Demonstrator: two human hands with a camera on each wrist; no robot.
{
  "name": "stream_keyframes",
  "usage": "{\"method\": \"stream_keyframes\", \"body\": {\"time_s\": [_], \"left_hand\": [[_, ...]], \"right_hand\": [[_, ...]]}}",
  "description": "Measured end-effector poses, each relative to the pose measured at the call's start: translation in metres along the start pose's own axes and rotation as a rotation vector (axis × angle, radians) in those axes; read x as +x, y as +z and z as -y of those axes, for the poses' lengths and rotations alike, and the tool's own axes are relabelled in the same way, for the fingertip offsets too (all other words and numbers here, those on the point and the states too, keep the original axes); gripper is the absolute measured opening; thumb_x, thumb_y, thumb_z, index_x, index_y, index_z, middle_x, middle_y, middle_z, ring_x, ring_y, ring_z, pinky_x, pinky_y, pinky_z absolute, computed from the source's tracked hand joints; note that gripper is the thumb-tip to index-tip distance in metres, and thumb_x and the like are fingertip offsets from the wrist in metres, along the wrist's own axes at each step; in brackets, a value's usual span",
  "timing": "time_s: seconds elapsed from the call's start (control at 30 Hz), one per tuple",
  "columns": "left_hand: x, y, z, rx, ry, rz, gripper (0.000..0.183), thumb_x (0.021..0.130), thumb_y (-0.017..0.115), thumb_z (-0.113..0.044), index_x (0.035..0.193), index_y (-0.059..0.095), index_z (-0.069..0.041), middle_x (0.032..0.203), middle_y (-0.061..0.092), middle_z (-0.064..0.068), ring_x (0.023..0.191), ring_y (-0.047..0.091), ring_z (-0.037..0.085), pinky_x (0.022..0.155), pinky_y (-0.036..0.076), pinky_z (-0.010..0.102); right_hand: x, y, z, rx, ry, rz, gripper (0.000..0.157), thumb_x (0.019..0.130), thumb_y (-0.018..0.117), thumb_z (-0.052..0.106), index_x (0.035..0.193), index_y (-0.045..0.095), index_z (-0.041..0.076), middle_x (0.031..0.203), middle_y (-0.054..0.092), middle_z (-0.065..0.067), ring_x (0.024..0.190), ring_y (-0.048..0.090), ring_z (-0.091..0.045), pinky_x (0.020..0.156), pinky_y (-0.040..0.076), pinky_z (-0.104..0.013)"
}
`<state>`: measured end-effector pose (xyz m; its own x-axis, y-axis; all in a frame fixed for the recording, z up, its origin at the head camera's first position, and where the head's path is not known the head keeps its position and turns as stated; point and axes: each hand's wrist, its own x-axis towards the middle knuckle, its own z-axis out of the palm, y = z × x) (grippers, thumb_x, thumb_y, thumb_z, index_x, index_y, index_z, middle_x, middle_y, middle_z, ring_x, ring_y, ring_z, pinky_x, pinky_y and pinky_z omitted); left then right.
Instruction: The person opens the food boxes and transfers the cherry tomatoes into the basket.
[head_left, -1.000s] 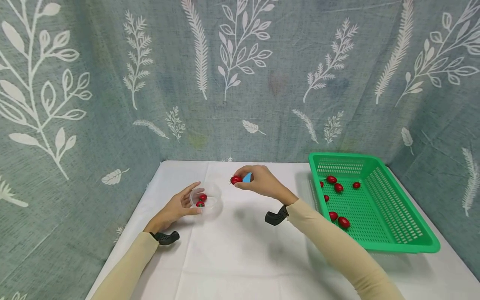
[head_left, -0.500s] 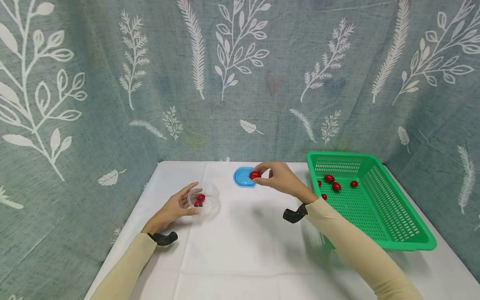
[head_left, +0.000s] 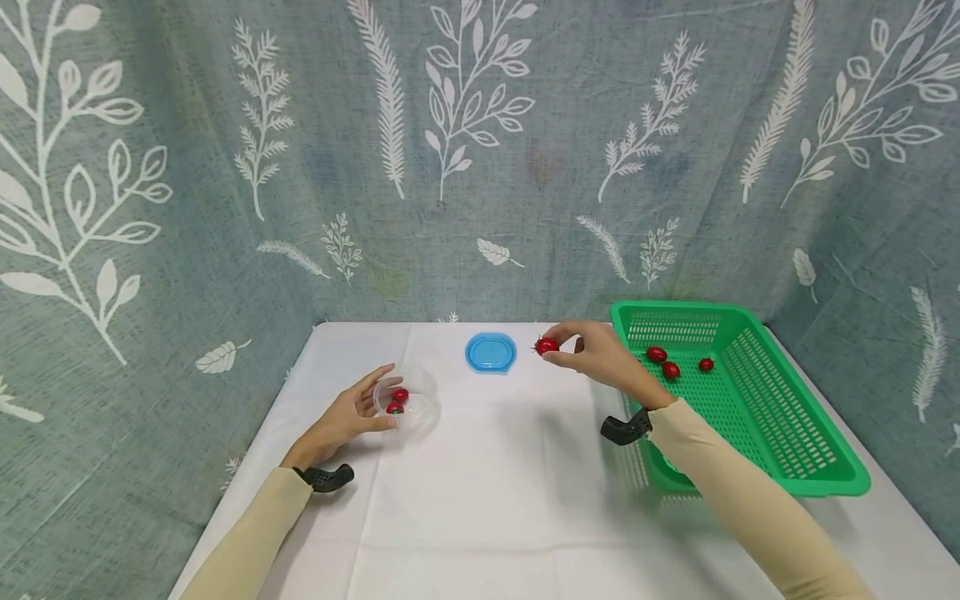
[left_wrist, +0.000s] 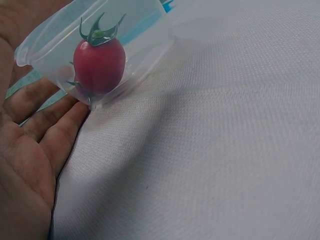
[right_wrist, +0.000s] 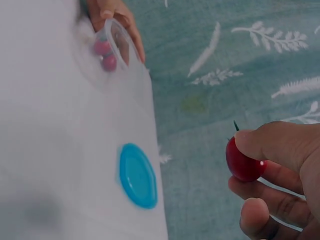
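My right hand (head_left: 596,354) pinches a cherry tomato (head_left: 547,346) between thumb and fingers, in the air above the table between the blue lid and the green basket. Its stem spikes show in the right wrist view, where the tomato (right_wrist: 243,161) lies under the thumb. On the left, my left hand (head_left: 345,421) holds a clear plastic container (head_left: 423,392), fingers on one side and thumb on the other. Two cherry tomatoes (head_left: 400,395) lie inside it; the left wrist view shows one large red tomato (left_wrist: 100,65) with a green stem top through the wall.
A green mesh basket (head_left: 817,417) stands at the right with cherry tomatoes (head_left: 671,370) in it; my right arm covers part of it. The blue lid (head_left: 491,353) lies at the back middle of the white cloth (head_left: 465,492). A patterned curtain (head_left: 420,167) hangs behind.
My right hand, with the tomato, has moved right from near the container, past the blue lid, toward the basket. The lid has come fully into view. My left hand stays at the container.
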<state>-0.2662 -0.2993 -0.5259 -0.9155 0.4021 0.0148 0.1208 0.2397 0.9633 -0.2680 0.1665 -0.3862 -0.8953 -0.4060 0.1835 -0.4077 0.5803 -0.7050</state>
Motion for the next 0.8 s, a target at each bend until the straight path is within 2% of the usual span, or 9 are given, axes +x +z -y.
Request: {"method": "stream_keyframes", "body": {"time_s": [0.17, 0.3, 0.43, 0.57, 0.7, 0.8], "left_hand": [[0.000, 0.000, 0.000, 0.020, 0.002, 0.005, 0.100, 0.088, 0.085, -0.016, 0.166, 0.023, -0.026, 0.169, 0.022, 0.008, 0.155, 0.019, 0.034, 0.117, 0.034, 0.024], [0.000, 0.000, 0.000, 0.016, -0.001, 0.006, 0.100, 0.087, 0.085, -0.016, 0.166, 0.024, -0.027, 0.169, 0.022, 0.009, 0.155, 0.020, 0.034, 0.118, 0.033, 0.029], [-0.001, 0.000, -0.001, 0.017, -0.008, 0.000, 0.099, 0.087, 0.085, -0.016, 0.165, 0.026, -0.032, 0.171, 0.017, 0.003, 0.155, 0.019, 0.033, 0.119, 0.030, 0.035], [-0.001, 0.000, -0.001, 0.016, -0.008, -0.001, 0.098, 0.088, 0.085, -0.017, 0.164, 0.027, -0.035, 0.171, 0.014, 0.000, 0.156, 0.017, 0.033, 0.120, 0.026, 0.043], [-0.002, 0.000, -0.002, 0.009, -0.012, 0.001, 0.097, 0.088, 0.085, -0.017, 0.163, 0.027, -0.037, 0.171, 0.014, 0.001, 0.156, 0.017, 0.032, 0.120, 0.028, 0.041], [-0.002, 0.000, -0.002, 0.004, -0.014, 0.005, 0.097, 0.088, 0.084, -0.017, 0.164, 0.026, -0.035, 0.171, 0.015, 0.003, 0.156, 0.017, 0.032, 0.120, 0.029, 0.037]], "right_hand": [[-0.011, -0.012, -0.009, 0.009, 0.070, -0.006, 0.026, 0.093, 0.079, 0.033, 0.116, 0.076, 0.020, 0.107, 0.070, -0.001, 0.066, 0.058, -0.027, 0.057, 0.048, -0.037], [-0.021, -0.021, -0.017, 0.005, 0.106, -0.017, 0.028, 0.093, 0.079, 0.034, 0.118, 0.075, 0.020, 0.109, 0.069, -0.003, 0.067, 0.058, -0.028, 0.057, 0.049, -0.037], [-0.030, -0.030, -0.028, -0.013, 0.133, -0.034, 0.028, 0.094, 0.078, 0.033, 0.118, 0.074, 0.020, 0.109, 0.069, -0.004, 0.062, 0.055, -0.023, 0.049, 0.043, -0.034], [-0.039, -0.040, -0.036, -0.019, 0.154, -0.054, 0.029, 0.095, 0.077, 0.032, 0.120, 0.073, 0.019, 0.111, 0.069, -0.006, 0.061, 0.054, -0.025, 0.046, 0.042, -0.034], [-0.048, -0.052, -0.044, -0.037, 0.168, -0.064, 0.035, 0.096, 0.075, 0.035, 0.124, 0.072, 0.015, 0.117, 0.068, -0.010, 0.070, 0.060, -0.029, 0.054, 0.048, -0.036], [-0.056, -0.059, -0.052, -0.058, 0.183, -0.072, 0.035, 0.097, 0.075, 0.036, 0.124, 0.073, 0.016, 0.119, 0.068, -0.010, 0.084, 0.066, -0.029, 0.065, 0.053, -0.037]]}}
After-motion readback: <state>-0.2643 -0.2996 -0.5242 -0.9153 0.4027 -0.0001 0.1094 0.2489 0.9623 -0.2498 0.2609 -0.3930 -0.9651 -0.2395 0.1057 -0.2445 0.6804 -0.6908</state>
